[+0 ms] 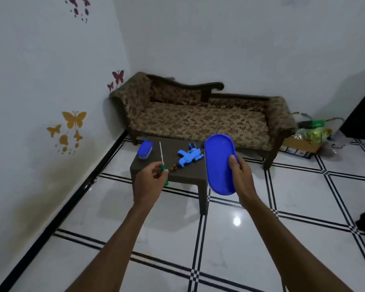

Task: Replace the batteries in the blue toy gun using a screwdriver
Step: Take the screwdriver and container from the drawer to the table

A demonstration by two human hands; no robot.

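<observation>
Two hands up in front, both busy. Blue toy gun (189,157) is chunky bright-blue plastic, lying flat on the small brown table (190,173), untouched, sitting between and beyond the hands. Left hand (149,183) pinches a green-handled screwdriver (162,159), shaft pointing up. Right hand (239,175) grips a blue oval lid (218,163), tilted upright. Another blue container (145,150) sits at the table's far left corner.

A patterned brown sofa (200,119) stood against the far wall. Butterfly stickers (73,121) dotted the left wall. The floor (282,207) was white tile with black lines. A cardboard box (301,144) of green clutter sat right of the sofa.
</observation>
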